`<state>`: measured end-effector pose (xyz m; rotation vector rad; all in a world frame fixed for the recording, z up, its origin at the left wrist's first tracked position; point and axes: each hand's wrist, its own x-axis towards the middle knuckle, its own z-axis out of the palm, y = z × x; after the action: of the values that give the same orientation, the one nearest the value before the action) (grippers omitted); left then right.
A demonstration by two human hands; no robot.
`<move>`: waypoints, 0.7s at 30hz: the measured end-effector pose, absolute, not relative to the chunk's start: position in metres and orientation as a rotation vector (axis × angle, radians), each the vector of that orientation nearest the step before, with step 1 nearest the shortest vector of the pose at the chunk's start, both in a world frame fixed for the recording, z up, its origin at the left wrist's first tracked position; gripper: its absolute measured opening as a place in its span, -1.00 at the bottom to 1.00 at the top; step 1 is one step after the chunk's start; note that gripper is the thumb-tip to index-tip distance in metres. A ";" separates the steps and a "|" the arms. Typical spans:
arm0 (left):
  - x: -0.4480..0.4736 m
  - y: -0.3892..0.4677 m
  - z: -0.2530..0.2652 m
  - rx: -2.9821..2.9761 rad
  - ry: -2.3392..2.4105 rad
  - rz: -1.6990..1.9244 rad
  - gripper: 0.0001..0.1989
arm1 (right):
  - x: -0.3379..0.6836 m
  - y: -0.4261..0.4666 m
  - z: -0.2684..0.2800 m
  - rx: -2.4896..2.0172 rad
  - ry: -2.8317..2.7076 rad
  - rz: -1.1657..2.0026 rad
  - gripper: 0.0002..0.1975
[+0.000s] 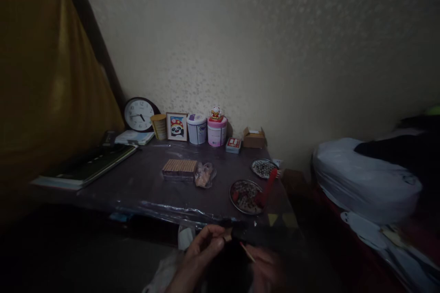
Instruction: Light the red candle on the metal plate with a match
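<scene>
My left hand (202,249) is closed, pinching a small tan box (228,234), apparently a matchbox, between thumb and fingers just in front of the table edge. A little to the right, my right hand (266,265), partly blurred, grips a thin pale match (247,252), its reddish tip pointing up and left towards the box. The tip and the box are apart. Beyond my hands, a round metal plate (235,210) with dark and red bits stands on the table, and a red-handled utensil (271,183) lies across it.
The table (147,187) has a clear plastic cover. On it are a wrapped block of small boxes (179,170), a crumpled plastic bag (205,175) and a second plate (264,168). A clock (139,114), picture frame (177,127) and tubs (217,132) line the wall.
</scene>
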<state>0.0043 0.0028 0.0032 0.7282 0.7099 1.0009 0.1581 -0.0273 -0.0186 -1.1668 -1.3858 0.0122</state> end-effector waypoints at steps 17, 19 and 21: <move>0.007 0.005 -0.011 0.664 0.677 1.082 -0.74 | 0.161 -0.018 -0.005 -1.235 -1.139 0.079 -0.91; 0.007 0.004 -0.007 0.633 0.659 1.084 -0.76 | 0.151 -0.023 -0.002 -1.186 -1.169 0.090 -0.93; 0.007 0.002 -0.003 0.628 0.662 1.082 -0.77 | 0.143 -0.025 -0.002 -1.137 -1.226 0.096 -0.92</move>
<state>0.0067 0.0025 -0.0029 0.6277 0.6619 1.0816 0.1432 -0.0250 -0.0020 -1.1370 -1.2261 0.0957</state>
